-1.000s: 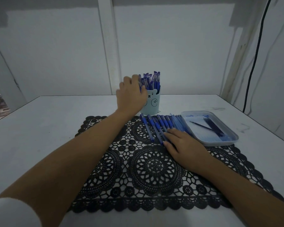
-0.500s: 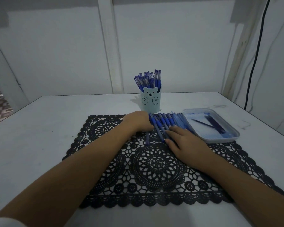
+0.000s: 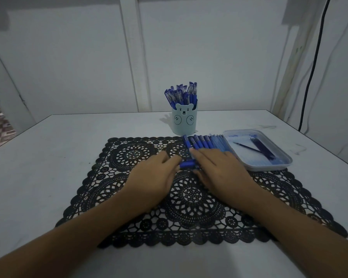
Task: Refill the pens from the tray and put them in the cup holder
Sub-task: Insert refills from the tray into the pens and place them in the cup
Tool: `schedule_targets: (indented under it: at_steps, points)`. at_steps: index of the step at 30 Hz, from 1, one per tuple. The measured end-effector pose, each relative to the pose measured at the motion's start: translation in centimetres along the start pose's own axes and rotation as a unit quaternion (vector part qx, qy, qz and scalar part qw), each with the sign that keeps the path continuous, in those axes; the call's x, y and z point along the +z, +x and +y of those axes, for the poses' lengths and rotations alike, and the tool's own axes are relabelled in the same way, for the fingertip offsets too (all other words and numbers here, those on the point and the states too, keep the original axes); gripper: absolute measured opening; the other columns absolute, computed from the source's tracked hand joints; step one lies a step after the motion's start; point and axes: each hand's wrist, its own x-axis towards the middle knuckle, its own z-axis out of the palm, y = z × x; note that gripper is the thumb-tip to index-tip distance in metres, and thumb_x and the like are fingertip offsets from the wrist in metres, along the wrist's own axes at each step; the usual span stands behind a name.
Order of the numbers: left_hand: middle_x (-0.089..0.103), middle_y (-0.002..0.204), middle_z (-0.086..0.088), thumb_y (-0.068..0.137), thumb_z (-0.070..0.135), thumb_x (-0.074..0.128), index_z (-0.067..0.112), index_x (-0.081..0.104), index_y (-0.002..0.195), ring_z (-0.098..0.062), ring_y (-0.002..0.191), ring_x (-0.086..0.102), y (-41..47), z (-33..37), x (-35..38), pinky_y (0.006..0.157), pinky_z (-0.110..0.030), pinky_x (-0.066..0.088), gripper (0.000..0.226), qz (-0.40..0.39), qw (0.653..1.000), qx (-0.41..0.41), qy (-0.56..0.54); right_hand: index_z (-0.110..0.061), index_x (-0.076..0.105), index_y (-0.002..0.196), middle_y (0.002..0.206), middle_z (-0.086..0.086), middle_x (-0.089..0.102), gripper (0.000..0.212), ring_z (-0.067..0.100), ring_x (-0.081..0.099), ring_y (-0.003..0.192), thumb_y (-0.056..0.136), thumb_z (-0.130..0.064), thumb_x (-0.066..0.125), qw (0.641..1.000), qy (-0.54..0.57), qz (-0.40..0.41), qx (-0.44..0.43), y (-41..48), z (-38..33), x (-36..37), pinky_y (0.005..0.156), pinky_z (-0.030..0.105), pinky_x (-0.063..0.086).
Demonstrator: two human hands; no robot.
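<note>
A row of blue pens [image 3: 206,141] lies on the black lace mat [image 3: 191,199], just left of the grey tray [image 3: 269,167]. The tray holds dark refills [image 3: 263,147]. Behind the row stands a pale blue bear cup holder [image 3: 184,121], full of blue pens. My left hand [image 3: 155,175] holds one blue pen [image 3: 187,164] sideways by its left end, low over the mat. My right hand [image 3: 219,169] lies over the near ends of the row, its fingers covering the other end of that pen. Whether it also grips the pen is hidden.
The mat lies on a white table [image 3: 48,167] against a white wall. A black cable [image 3: 311,77] hangs down the wall at the right. The table's left edge drops off to a patterned floor.
My left hand came back from the cup holder to the row and took one pen out, drawing it toward me. My right hand stayed on the row's near ends.
</note>
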Motion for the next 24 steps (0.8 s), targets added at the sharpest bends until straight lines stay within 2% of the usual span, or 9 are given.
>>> schedule_targets:
  at_steps: [2,5,8,11,14,17,20,22,24]
  points:
    - [0.054,0.077,0.001,0.091,0.031,0.032,0.014,0.061,0.097,-0.015,0.059,0.049,-0.5,-0.1,0.5,0.05,-0.033,0.046,0.034,0.031,0.998,0.047,-0.011,-0.007,0.06,0.107,0.084,0.005,0.065,0.039,0.018,0.061,0.067,0.087,-0.031,0.037,1.0,0.004,-0.009,-0.024,-0.2,-0.5,0.2,0.053,0.027,0.049]
    - [0.055,0.076,0.001,0.092,0.025,0.036,0.012,0.062,0.095,-0.015,0.059,0.048,-0.6,-0.1,0.7,0.051,-0.03,0.042,0.029,0.049,0.995,0.086,-0.015,-0.012,0.06,0.094,0.069,-0.001,0.058,0.028,0.013,0.053,0.051,0.087,-0.03,0.039,0.999,0.0,-0.03,-0.036,-0.4,-0.5,-0.1,0.038,0.022,0.038]
    - [0.057,0.079,0.001,0.093,0.024,0.036,0.014,0.061,0.096,-0.016,0.063,0.049,-0.6,-0.4,0.8,0.056,-0.03,0.038,0.028,0.048,0.993,0.105,0.001,-0.018,0.056,0.09,0.059,-0.005,0.054,0.026,0.011,0.045,0.038,0.089,-0.033,0.034,0.997,-0.022,-0.045,-0.053,-0.7,-0.3,-0.6,0.032,0.02,0.027]
    - [0.058,0.079,0.001,0.093,0.024,0.036,0.014,0.062,0.096,-0.017,0.065,0.051,-0.7,-0.4,0.7,0.06,-0.03,0.032,0.027,0.038,0.993,0.107,-0.005,-0.022,0.048,0.085,0.051,-0.004,0.051,0.022,0.014,0.043,0.034,0.089,-0.036,0.032,0.997,-0.018,-0.048,-0.061,-0.9,-0.4,-1.0,0.033,0.021,0.024]
    - [0.058,0.08,0.002,0.092,0.024,0.037,0.014,0.062,0.096,-0.016,0.066,0.051,-0.8,-0.4,0.6,0.061,-0.029,0.031,0.028,0.031,0.994,0.105,-0.025,-0.024,0.047,0.085,0.044,-0.005,0.047,0.022,0.013,0.039,0.031,0.09,-0.04,0.033,0.997,-0.024,-0.041,-0.065,-0.9,-0.2,-1.0,0.033,0.02,0.022]
    - [0.058,0.08,0.002,0.092,0.024,0.038,0.014,0.062,0.097,-0.016,0.065,0.05,-0.8,-0.3,0.7,0.058,-0.031,0.038,0.027,0.036,0.994,0.098,-0.03,-0.028,0.047,0.092,0.042,-0.004,0.047,0.024,0.012,0.039,0.03,0.092,-0.044,0.03,0.997,-0.017,-0.047,-0.053,-1.1,0.4,-0.9,0.031,0.018,0.028]
    - [0.058,0.08,0.002,0.092,0.025,0.037,0.014,0.062,0.098,-0.016,0.065,0.05,-0.7,-0.2,0.7,0.057,-0.032,0.04,0.028,0.039,0.995,0.085,-0.031,-0.027,0.052,0.099,0.051,-0.005,0.055,0.041,0.011,0.045,0.036,0.093,-0.054,0.021,0.998,0.002,-0.055,-0.009,-1.0,0.4,-1.1,0.032,0.022,0.037]
    - [0.057,0.081,0.002,0.092,0.027,0.036,0.014,0.061,0.098,-0.015,0.066,0.05,-0.7,-0.4,0.9,0.058,-0.033,0.042,0.029,0.045,0.996,0.058,-0.047,-0.026,0.048,0.105,0.063,-0.008,0.058,0.05,0.008,0.049,0.047,0.091,-0.06,0.014,0.998,0.028,-0.032,0.035,-0.7,0.0,-1.7,0.04,0.023,0.039]
    - [0.054,0.08,0.005,0.091,0.029,0.035,0.013,0.061,0.098,-0.012,0.067,0.047,-0.5,-0.8,1.1,0.059,-0.032,0.041,0.031,0.057,0.995,0.024,-0.084,-0.025,0.043,0.109,0.078,-0.011,0.054,0.047,0.008,0.052,0.068,0.09,-0.056,0.013,0.993,0.075,-0.043,0.08,-0.7,0.1,-1.9,0.055,0.024,0.039]
